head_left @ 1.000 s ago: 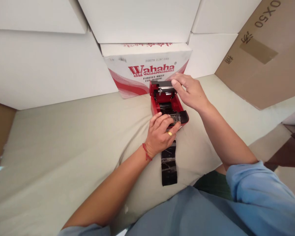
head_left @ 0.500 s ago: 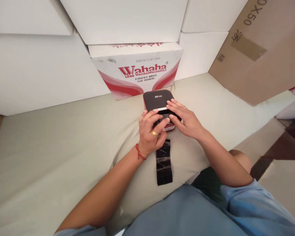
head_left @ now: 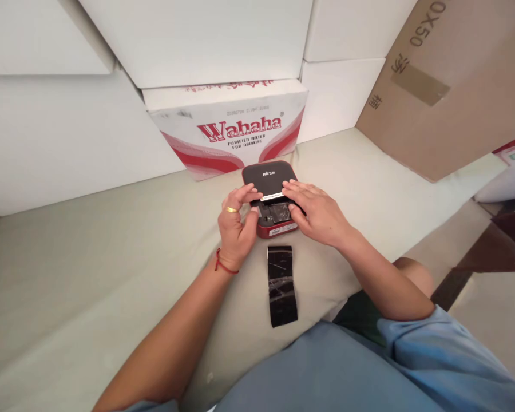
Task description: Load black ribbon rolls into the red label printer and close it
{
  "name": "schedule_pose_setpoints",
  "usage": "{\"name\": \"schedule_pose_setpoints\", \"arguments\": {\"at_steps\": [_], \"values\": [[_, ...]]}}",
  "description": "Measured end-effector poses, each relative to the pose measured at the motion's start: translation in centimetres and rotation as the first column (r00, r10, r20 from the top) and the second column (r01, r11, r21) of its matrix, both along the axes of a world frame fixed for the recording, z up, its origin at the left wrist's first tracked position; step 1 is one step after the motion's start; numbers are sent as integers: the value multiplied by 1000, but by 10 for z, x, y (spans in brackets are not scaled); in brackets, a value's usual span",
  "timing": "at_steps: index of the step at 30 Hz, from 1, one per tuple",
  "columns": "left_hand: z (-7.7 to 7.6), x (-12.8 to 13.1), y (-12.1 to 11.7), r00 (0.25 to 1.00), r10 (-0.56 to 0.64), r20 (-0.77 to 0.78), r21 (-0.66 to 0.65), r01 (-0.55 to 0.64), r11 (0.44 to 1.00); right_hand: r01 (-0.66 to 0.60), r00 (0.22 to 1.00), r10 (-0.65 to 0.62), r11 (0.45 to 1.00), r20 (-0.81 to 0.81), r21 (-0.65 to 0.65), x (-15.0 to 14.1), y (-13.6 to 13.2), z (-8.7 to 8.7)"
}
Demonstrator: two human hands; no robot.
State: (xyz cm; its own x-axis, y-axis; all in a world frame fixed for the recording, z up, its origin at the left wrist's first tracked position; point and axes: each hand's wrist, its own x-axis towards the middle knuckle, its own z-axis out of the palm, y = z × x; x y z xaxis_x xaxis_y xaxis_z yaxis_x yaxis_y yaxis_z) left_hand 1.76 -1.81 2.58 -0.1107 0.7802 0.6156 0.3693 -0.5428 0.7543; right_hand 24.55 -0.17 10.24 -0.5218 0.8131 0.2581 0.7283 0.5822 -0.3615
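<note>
A small black-and-red device with rounded corners lies on the pale cloth. Its near part has an open recess with a dark, shiny piece in it, and a thin white strip runs along the recess's far edge. My left hand, with a gold ring, grips the device's left side, thumb near the recess and fingers on the upper face. From the right, my right hand holds the other side, its fingers over the edge and thumb by the recess. A creased black strip lies just in front of the device, untouched.
A Wahaha water carton stands right behind the device. White boxes are stacked along the back. At the right, a large brown carton leans over the pale cloth surface.
My left hand has drawn back from over the recess to the device's left side, uncovering the recess. My right hand stays on the right side. The view has shifted slightly.
</note>
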Motion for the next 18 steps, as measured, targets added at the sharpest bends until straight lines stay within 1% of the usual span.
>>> {"name": "schedule_pose_setpoints", "arguments": {"at_steps": [3, 5, 7, 10, 12, 14, 18], "values": [[-7, -1, 7, 990, -47, 135, -22, 51, 998, 18, 998, -17, 1000, -54, 16, -2, -1, -10], [-17, -4, 14, 981, -47, 189, -60, 59, 996, 39, 994, -36, 999, -106, 31, -2, -6, -15], [-30, -9, 22, 974, -54, 222, -121, 82, 989, 57, 986, -47, 996, -159, 61, -2, -16, -18], [-49, -17, 33, 955, -136, 265, -186, 189, 964, 42, 977, -7, 987, -214, 157, 2, -35, -19], [-56, -19, 37, 927, -186, 325, -208, 262, 942, 6, 973, 46, 974, -225, 225, 6, -45, -19], [-58, -18, 37, 877, -222, 425, -222, 339, 914, -22, 969, 88, 962, -231, 273, 10, -50, -22], [-51, -15, 30, 737, -226, 637, -237, 467, 852, -21, 960, 108, 947, -257, 321, 10, -51, -31]]}}
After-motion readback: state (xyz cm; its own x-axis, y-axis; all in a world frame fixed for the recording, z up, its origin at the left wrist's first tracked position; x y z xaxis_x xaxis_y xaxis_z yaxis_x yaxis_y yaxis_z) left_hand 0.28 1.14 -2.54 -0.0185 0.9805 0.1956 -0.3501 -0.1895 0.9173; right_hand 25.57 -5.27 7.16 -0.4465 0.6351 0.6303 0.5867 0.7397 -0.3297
